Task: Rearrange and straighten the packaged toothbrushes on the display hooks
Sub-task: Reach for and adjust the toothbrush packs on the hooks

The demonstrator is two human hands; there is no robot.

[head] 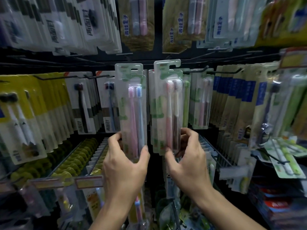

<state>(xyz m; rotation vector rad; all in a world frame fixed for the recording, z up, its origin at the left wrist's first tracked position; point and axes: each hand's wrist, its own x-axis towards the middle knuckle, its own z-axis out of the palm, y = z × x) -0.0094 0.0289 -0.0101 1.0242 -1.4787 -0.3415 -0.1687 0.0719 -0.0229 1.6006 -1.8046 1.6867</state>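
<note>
My left hand grips the lower end of a clear toothbrush pack that holds a pink and a blue brush. Similar packs hang behind it on the same hook. My right hand grips the bottom of a second pack with a pink and a brown brush. That pack sits higher than the stack behind it, its hanger tab raised above the others. Both packs stand upright, side by side, in the middle row of the display.
Hooks full of packaged toothbrushes cover the dark wall: yellow packs at the left, blue-labelled packs at the right, white and gold packs above. A long black hook juts out beside the right pack. Lower wire racks project toward me.
</note>
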